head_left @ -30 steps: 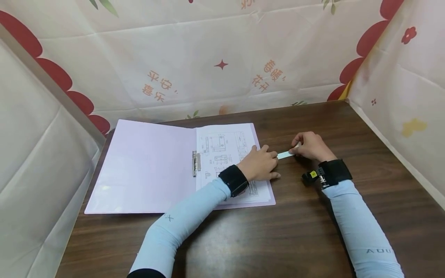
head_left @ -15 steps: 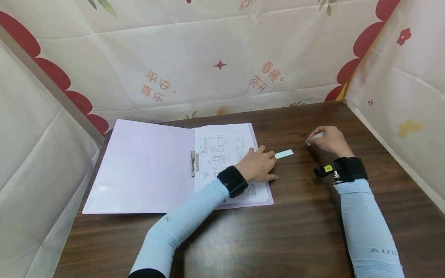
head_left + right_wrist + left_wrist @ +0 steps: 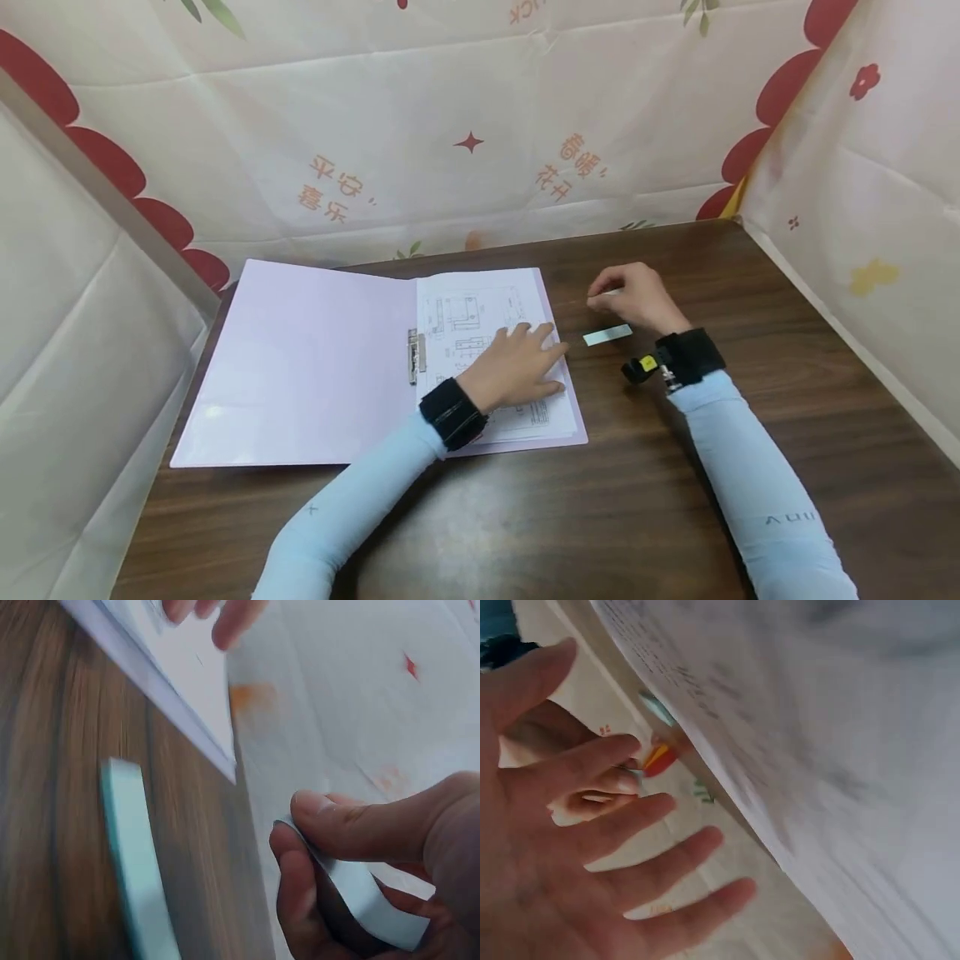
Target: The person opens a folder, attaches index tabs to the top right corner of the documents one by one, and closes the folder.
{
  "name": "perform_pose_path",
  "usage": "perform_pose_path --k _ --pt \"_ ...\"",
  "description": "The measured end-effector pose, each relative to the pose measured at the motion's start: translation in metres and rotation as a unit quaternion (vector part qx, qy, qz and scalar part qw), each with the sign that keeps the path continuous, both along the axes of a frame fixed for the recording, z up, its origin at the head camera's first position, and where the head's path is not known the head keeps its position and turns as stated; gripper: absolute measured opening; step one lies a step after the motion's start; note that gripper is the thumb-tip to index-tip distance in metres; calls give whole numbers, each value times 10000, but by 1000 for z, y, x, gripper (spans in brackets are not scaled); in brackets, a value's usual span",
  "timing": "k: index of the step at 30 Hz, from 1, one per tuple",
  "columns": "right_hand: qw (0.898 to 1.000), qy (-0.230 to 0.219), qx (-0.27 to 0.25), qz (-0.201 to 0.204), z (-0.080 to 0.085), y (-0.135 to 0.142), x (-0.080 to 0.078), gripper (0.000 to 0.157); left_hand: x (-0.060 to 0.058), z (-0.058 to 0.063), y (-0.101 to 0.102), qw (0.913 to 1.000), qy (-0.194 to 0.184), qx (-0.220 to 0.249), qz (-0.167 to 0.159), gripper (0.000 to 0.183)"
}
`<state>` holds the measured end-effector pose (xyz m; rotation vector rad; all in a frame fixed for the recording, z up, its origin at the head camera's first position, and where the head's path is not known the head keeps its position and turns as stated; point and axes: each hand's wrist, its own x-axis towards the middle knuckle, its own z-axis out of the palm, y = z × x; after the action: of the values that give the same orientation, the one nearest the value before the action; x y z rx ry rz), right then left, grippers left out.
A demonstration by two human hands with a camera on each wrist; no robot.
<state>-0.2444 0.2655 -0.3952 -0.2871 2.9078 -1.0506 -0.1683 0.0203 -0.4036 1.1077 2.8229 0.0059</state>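
Observation:
An open lilac folder (image 3: 315, 367) lies on the table, with printed drawing sheets (image 3: 480, 292) on its right side by a metal clip (image 3: 413, 354). My left hand (image 3: 517, 364) is over these sheets, its fingers spread, straight and holding nothing. To the right of the folder, my right hand (image 3: 637, 296) pinches a pale, curled sticky note (image 3: 364, 896) between thumb and fingers. Just below that hand lies a narrow pale-green sticky note pad (image 3: 607, 335) on the table, its thickness showing in the right wrist view.
The brown wooden table (image 3: 480, 525) meets a printed cloth backdrop (image 3: 420, 100) at the back. More white cloth (image 3: 892, 317) hangs along the right edge, and another panel (image 3: 75, 350) stands on the left. A small camera (image 3: 640, 367) sticks out from the right wristband.
My right hand pulled a sticky note off the pad, moved away right, then came back left toward the folder. My left hand let go of the pad and shifted left over the sheets.

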Motion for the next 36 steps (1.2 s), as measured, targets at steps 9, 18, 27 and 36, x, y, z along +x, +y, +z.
perform_pose_path --k 9,18,27,36 --pt "9952 -542 -811 -80 -19 -64 -75 15 17 -9 -34 9975 -127 -30 688 69" --pt "9849 -1012 -1183 -757 -33 -79 -97 19 16 -17 -32 9961 -435 -109 761 69" --pt "9809 -1107 -1312 -912 -25 -92 -95 19 14 -14 -35 9958 -481 -95 775 70" --pt "9874 -951 -763 -1009 -30 -96 -103 14 14 -13 -36 9953 -569 -60 787 69"
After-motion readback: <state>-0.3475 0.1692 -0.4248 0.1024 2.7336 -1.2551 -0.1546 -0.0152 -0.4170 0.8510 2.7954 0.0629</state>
